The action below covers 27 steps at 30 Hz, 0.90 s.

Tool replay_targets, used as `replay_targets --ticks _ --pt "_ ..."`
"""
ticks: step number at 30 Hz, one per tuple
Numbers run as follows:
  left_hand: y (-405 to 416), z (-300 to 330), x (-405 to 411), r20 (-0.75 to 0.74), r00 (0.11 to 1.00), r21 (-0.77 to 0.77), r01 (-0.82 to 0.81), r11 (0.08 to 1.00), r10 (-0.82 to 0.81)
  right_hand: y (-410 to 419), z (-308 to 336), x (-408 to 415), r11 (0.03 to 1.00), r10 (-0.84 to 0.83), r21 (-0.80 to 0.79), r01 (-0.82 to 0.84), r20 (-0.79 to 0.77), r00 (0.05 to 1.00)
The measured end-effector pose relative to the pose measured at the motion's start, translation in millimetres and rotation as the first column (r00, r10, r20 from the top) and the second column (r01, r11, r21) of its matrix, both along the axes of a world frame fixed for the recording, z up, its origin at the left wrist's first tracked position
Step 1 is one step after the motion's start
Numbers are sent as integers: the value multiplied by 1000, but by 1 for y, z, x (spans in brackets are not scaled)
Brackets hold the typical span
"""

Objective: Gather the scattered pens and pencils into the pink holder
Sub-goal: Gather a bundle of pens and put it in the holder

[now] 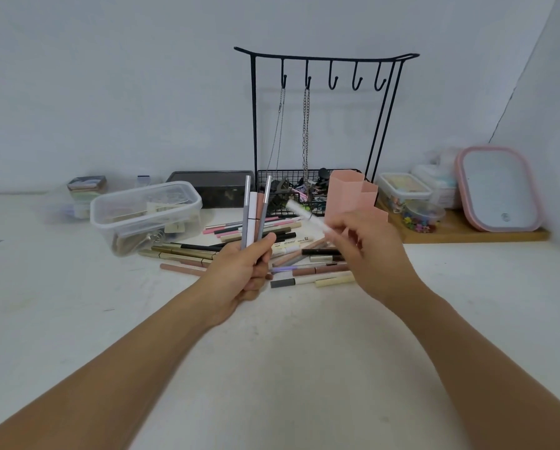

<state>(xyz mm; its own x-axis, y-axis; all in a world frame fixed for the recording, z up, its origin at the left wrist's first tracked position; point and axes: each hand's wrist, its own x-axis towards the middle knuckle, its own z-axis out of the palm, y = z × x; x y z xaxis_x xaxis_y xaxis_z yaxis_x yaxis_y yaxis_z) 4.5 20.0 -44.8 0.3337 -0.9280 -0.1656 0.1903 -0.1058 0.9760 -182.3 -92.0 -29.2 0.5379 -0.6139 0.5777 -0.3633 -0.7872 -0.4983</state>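
A person stands over a white table (77, 319), mid-sort: the left hand (239, 271) grips a small upright bunch of pens (254, 212), fingers curled round their lower ends, while the right hand (369, 251) pinches a single white pen (304, 214) by one end, its free end angled up and to the left (it is motion-blurred, so the finer details are lost). Behind the right hand stands the pink holder (346, 196), a cluster of hexagonal tubes with open tops, just in front of a black wire rack (320, 125) hung with chains. The rest of the scattered pens and pencils (239, 251) lie in a loose heap on the table between the two hands and a clear lidded tub (145, 212). These look like light, stiff, smooth-barrelled sticks, likely to roll or slip against each other, so a bunch probably wants a firm wrap near the middle or lower third, with the ends squared before it goes in. The holder itself looks light enough to tip if pens are pushed in at an angle; dropping them in vertically would seem the safer course.
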Motion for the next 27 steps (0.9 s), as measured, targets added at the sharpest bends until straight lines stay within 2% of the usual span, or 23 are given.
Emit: replay_targets --ticks 1,2,3,5,8,12,15,19,21,23,25,27 --pt "0 0 0 -3 1000 -6 7 1000 -7 3 3 2 995 -9 98 -6 147 989" --pt "1 0 -1 -3 1000 -12 17 1000 -18 8 6 4 965 10 250 -86 293 956" --pt "1 1 -1 2 1000 -19 28 999 -28 13 8 7 894 33 396 -210 411 911" --pt "3 2 -2 19 998 -48 58 997 -57 25 6 13 727 73 561 -395 509 858" --pt "8 2 -6 79 991 -119 115 986 -106 40 -6 25 619 126 635 -462 501 856" --pt "13 6 -14 107 986 -226 146 963 -125 48 -22 39 620 175 628 -471 474 863" --pt "11 5 -16 150 986 -212 100 972 -69 47 -27 40 615 193 624 -482 474 859" --pt "8 1 -14 157 987 -158 -2 987 28 47 -23 37 520 161 673 -525 526 835" --pt "6 0 -14 204 975 -146 -55 988 84 47 -16 34 574 142 668 -475 490 860" --pt "3 3 -12 221 960 -178 -134 975 173 39 -12 28 752 108 574 -323 376 920" --pt "1 7 -8 138 957 -229 -218 949 254 28 -12 20 926 128 343 -157 107 986" --pt "2 10 -3 86 961 -265 -234 935 265 21 -15 15 973 161 192 -126 -176 971"
